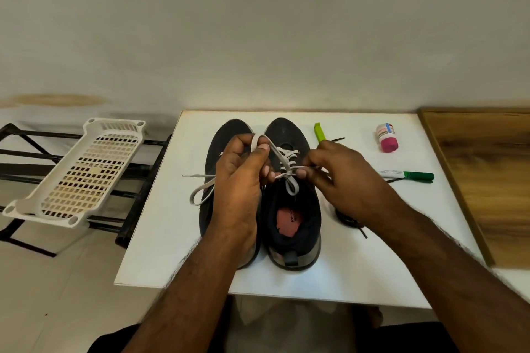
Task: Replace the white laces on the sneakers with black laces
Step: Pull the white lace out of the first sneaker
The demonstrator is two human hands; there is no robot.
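Two hands at the white lace (282,156) of the right-hand sneaker (292,203), mid-table.

Left hand (241,178) in a closed grip, pinching a lace loop between thumb and fingers; right hand (335,175) pinching the lace at the knot. Left-hand sneaker (229,132) just beside, at 9 o'clock. Black lace (348,221) on the white table (160,238) at 3 o'clock, partly under the right wrist. Green marker (413,175) beyond it.

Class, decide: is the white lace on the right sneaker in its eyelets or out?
In: the white lace crosses the right sneaker eyelets.
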